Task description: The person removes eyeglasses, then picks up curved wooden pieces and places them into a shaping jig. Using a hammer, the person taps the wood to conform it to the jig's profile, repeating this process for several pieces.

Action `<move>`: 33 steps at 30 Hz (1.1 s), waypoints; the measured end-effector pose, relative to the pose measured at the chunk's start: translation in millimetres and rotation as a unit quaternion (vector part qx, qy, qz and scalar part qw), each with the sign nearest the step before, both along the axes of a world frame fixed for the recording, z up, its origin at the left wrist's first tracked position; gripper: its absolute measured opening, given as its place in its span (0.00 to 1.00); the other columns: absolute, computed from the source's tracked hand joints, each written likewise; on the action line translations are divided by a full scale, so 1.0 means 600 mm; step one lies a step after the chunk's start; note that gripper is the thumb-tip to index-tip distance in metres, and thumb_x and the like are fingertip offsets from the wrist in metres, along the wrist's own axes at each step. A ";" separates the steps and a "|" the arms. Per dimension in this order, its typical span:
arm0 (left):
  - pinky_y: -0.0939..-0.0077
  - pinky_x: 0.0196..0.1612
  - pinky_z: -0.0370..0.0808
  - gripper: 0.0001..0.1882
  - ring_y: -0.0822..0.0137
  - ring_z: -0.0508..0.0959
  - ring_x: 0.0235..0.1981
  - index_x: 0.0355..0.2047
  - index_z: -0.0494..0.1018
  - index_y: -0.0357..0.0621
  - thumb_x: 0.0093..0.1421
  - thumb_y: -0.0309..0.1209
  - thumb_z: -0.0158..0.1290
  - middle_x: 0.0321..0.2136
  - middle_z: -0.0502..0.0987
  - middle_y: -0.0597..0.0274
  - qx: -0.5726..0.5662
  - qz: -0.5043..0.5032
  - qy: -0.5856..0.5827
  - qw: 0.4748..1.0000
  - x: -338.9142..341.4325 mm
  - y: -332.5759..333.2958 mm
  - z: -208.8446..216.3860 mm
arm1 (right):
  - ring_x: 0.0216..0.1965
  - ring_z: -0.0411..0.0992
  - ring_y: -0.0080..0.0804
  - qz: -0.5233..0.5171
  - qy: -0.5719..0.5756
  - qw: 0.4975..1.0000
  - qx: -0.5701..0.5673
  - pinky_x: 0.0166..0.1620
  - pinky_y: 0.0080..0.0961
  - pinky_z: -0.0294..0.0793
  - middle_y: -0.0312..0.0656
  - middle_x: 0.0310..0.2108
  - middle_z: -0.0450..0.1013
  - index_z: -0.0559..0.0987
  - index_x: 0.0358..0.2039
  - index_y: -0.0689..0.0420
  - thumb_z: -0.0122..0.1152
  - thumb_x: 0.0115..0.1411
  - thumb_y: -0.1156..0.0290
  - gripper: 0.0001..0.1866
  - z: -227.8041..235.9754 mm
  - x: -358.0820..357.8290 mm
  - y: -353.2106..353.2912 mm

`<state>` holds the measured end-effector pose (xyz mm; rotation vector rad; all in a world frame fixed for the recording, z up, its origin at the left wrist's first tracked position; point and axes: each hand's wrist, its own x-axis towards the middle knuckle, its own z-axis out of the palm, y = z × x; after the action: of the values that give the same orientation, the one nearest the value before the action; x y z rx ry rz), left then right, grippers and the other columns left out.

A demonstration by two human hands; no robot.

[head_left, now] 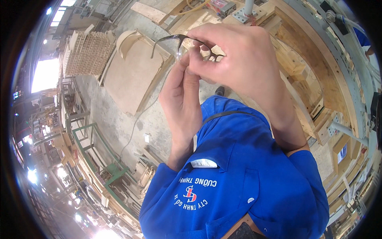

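A pair of eyeglasses [175, 37] with a dark frame is held up in front of my chest, one temple arm sticking out to the left. My left hand [181, 93] is closed, its thumb and fingers pinching the glasses from below near the lenses. From the right, my right hand [244, 55] curls round the frame with thumb and forefinger. The fingers of both hands meet at the lenses and hide part of them. Whether a cloth or anything else small is between the fingertips cannot be seen.
A large flat board [129, 73] lies on the concrete floor, beside a stack of wooden strips [88, 53]. To the left stands a green metal frame [85, 129]. A curved wooden structure [336, 79] fills the right side. A thin cable [133, 127] crosses the floor.
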<state>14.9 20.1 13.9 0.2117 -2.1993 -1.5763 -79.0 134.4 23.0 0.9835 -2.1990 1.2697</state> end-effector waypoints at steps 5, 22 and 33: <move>0.81 0.43 0.73 0.17 0.74 0.78 0.38 0.57 0.70 0.29 0.72 0.27 0.43 0.35 0.81 0.59 0.040 0.015 0.001 0.999 0.004 0.002 0.000 | 0.27 0.81 0.29 0.017 0.017 0.999 -0.034 0.30 0.23 0.79 0.41 0.27 0.81 0.84 0.35 0.57 0.69 0.48 0.73 0.11 -0.002 -0.004 -0.001; 0.81 0.37 0.64 0.21 0.75 0.77 0.33 0.55 0.72 0.27 0.72 0.32 0.42 0.41 0.80 0.56 0.241 -0.084 0.008 0.967 0.002 -0.019 0.005 | 0.32 0.80 0.19 0.127 -0.265 0.947 -0.126 0.28 0.15 0.76 0.40 0.31 0.82 0.82 0.46 0.63 0.59 0.59 0.75 0.14 0.018 0.006 0.021; 0.79 0.42 0.69 0.20 0.75 0.78 0.35 0.55 0.72 0.28 0.72 0.32 0.42 0.29 0.82 0.58 0.124 -0.058 -0.031 0.990 0.000 -0.013 0.021 | 0.30 0.82 0.29 0.031 0.041 0.996 -0.071 0.30 0.21 0.78 0.42 0.30 0.82 0.84 0.45 0.52 0.68 0.50 0.72 0.19 0.016 -0.008 -0.001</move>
<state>14.9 12.5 26.7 0.2121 -2.0895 -1.9328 -83.7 133.6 32.8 1.0344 -2.0002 1.3682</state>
